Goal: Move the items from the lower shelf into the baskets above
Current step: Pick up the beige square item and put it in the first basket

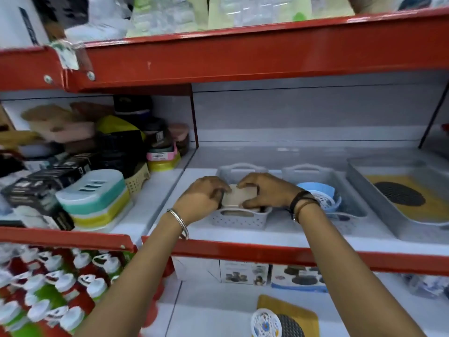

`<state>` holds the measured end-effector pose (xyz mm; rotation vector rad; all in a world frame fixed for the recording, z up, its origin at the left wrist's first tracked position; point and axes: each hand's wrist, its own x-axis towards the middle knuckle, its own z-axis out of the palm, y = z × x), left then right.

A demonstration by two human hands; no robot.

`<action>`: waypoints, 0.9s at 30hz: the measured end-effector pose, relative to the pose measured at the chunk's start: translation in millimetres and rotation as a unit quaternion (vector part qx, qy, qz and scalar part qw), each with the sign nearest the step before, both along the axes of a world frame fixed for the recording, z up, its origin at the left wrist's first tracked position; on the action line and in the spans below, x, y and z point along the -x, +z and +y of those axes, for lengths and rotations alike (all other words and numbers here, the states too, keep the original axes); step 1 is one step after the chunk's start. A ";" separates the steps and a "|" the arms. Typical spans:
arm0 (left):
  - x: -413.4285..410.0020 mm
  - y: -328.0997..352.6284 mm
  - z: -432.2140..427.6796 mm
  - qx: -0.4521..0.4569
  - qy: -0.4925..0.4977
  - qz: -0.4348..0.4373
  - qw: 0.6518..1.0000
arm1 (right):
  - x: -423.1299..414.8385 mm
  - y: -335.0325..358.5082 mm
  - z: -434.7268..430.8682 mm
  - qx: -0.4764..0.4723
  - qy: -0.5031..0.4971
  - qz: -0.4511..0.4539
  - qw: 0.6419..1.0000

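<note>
Head view: pale flat item (243, 196) blurred, identity unclear, lower part hidden inside the leftmost grey basket (239, 218). Left hand (204, 199) and right hand (268, 189) fingers curl closed on its two ends, over the basket.

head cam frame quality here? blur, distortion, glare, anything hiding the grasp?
Head view: wide-angle bend bows the red shelf edge; motion blur smears the bottles lower left and the stock on the top shelf; lighting even, soft glare on the back panel. The left hand and right hand are fairly sharp, both on a beige item over the left basket; fingertip detail is soft.
</note>
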<state>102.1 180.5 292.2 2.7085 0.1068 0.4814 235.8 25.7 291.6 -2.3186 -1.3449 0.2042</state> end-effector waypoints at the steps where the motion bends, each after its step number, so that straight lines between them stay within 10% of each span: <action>1: -3.4 -2.8 2.9 -0.002 -0.015 0.019 1.000 | -2.0 -2.1 1.5 0.012 0.002 0.008 1.000; 11: -14.7 -2.6 10.1 -0.032 -0.030 0.085 0.995 | 0.6 5.0 4.4 0.017 -0.015 -0.020 1.000; 20: 50.7 -16.6 -35.7 0.051 0.016 -0.274 0.960 | 78.3 19.6 -62.7 -0.292 0.020 -0.109 0.950; 27: 104.5 -88.3 -87.9 0.050 -0.053 -0.296 0.953 | 128.1 -41.1 -124.4 -0.262 0.043 -0.036 0.963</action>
